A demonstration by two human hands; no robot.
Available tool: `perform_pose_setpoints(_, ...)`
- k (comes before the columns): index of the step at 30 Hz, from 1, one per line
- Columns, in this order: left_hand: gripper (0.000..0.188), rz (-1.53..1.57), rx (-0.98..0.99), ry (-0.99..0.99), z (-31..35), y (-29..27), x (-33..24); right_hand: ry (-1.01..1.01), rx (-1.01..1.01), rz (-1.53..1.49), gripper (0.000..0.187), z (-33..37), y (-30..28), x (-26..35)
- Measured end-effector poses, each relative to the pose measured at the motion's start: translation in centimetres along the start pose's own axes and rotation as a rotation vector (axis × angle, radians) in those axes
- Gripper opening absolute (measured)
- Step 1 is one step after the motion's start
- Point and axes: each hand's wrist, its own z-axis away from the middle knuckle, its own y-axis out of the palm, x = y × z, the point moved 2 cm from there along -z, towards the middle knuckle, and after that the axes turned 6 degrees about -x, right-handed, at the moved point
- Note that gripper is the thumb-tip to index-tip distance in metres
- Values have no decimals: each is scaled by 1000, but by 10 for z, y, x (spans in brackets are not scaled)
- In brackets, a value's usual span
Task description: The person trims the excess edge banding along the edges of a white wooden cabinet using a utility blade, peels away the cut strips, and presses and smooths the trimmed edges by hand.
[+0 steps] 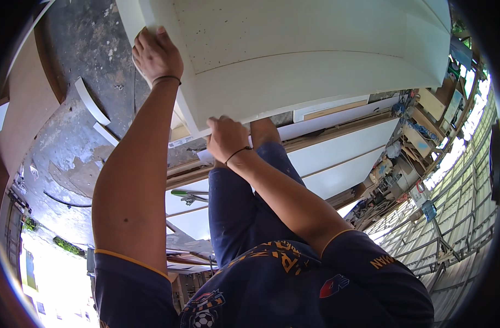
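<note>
A large white open-fronted cabinet (293, 74) fills the upper middle of the view, with small dark specks on its inner panel. My left hand (158, 57) is closed around the cabinet's left edge, with its fingers bent over the rim and the arm stretched out. Nearer to me, my right hand (228, 139) is curled closed at the cabinet's near left corner. Its fingertips are partly hidden against the edge. Both wrists wear a thin dark band. My legs in dark shorts stand right under the near side of the cabinet.
Two white strips (91, 102) lie on the stained concrete floor (69, 142) at left. A brown curved board (31, 115) leans farther left. Behind my legs are white panels (343, 156) and green-handled pliers (189, 195). Cluttered tools and boxes (408, 147) line the right.
</note>
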Motion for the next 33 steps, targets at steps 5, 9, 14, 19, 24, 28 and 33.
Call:
perform_pose_setpoints(5,47,-13,28,-2,-3,-2,3,12,-423,-108,29,-20,-54,-125)
perform_pose_setpoints(9,47,-43,34,5,-4,-4,4,338,-369,217,34,-33,-168,-292)
perform_pose_setpoints(14,45,-37,59,32,-5,-4,0,396,-255,585,33,-34,-203,-361)
perform_pose_setpoints(19,45,-75,79,29,-3,-4,6,310,-331,509,28,-25,-163,-301)
perform_pose_setpoints(24,49,-72,31,45,1,-7,-2,195,-334,387,28,-21,-109,-206)
perform_pose_setpoints(28,49,-34,92,8,-2,-8,-11,89,-311,198,28,-10,-49,-96)
perform_pose_setpoints(33,47,-30,104,-12,-3,-8,-12,-5,-79,-58,30,-1,12,10)
